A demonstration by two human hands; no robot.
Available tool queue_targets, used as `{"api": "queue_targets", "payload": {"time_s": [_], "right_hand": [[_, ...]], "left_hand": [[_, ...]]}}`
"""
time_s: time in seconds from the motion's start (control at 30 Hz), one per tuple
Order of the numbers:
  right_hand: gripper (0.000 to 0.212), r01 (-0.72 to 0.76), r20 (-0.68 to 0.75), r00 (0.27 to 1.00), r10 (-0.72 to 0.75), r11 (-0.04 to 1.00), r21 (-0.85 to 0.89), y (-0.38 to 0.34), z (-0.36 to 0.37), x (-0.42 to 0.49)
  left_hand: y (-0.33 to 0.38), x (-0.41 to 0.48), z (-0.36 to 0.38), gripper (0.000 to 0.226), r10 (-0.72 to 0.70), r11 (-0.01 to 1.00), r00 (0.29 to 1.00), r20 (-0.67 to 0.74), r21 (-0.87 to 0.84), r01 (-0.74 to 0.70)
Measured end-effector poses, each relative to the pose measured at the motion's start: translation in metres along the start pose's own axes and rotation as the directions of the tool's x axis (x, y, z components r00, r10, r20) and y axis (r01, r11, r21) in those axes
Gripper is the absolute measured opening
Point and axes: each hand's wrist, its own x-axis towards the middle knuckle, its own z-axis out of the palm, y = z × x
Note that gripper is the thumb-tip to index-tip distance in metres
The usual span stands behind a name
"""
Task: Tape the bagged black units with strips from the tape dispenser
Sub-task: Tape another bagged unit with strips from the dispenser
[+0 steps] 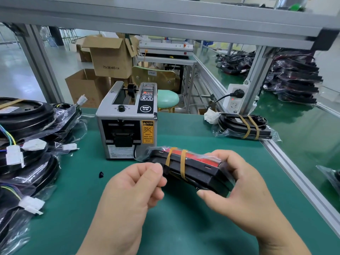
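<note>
The bagged black unit [191,168] in hand is held just above the green mat [184,227], a little right of centre. It already carries two tan tape strips [183,166] wrapped side by side across its left half, so this piece looks finished or nearly so. The left hand [136,183] pinches the unit's left end between thumb and curled forefinger, while the right hand [237,183] grasps the right end, fingers curled over the far edge and thumb on the near one. At 11 o'clock from the unit stands the tape dispenser [127,122], close behind it. At 2 o'clock, near the mat's edge, lies another bagged unit [244,127] with two strips on, seemingly done and set aside. At 9 o'clock a heap of bagged round units [27,144] with white connectors probably awaits taping. Its top piece shows one tan strip, and I cannot tell about the rest. Much stays unclear: whether a fresh strip waits in the dispenser's dark outlet, whether the strips close fully on the unit's underside, and what exactly the left fingertips pinch — bag film or the casing. The heap is cut off by the left edge, and the dark stack [294,80] at 2 o'clock beyond the frame post is too blurred to judge.
</note>
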Motion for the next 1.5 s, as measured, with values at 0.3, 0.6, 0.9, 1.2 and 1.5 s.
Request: {"api": "queue_targets", "payload": {"time_s": [0.3, 0.6, 0.9, 1.2, 1.5], "right_hand": [[0.067, -0.023, 0.166, 0.986, 0.035, 0.997, -0.073, -0.003, 0.009, 0.001], [0.061, -0.051, 0.136, 0.989, 0.056, 0.998, -0.038, -0.003, 0.013, 0.000], [0.059, -0.083, 0.130, 0.988, 0.083, 0.997, -0.003, -0.001, 0.014, 0.000], [0.054, -0.070, 0.097, 0.993, 0.069, 0.997, 0.013, -0.001, 0.017, 0.000], [0.052, -0.041, 0.091, 0.995, 0.040, 0.999, 0.008, -0.002, 0.017, 0.000]], "left_hand": [[-0.009, -0.005, 0.000, 0.040, 0.095, 0.992, 0.995, -0.006, 0.089, -0.094], [-0.007, -0.006, 0.002, 0.036, 0.139, 0.979, 0.989, 0.040, 0.144, -0.143], [-0.003, -0.007, 0.009, 0.027, 0.069, 0.989, 0.997, 0.042, 0.130, -0.073], [-0.006, -0.010, 0.018, 0.019, 0.111, 0.960, 0.994, 0.013, 0.258, -0.111], [-0.012, -0.009, 0.018, 0.023, 0.140, 0.933, 0.990, 0.001, 0.335, -0.133]]}}
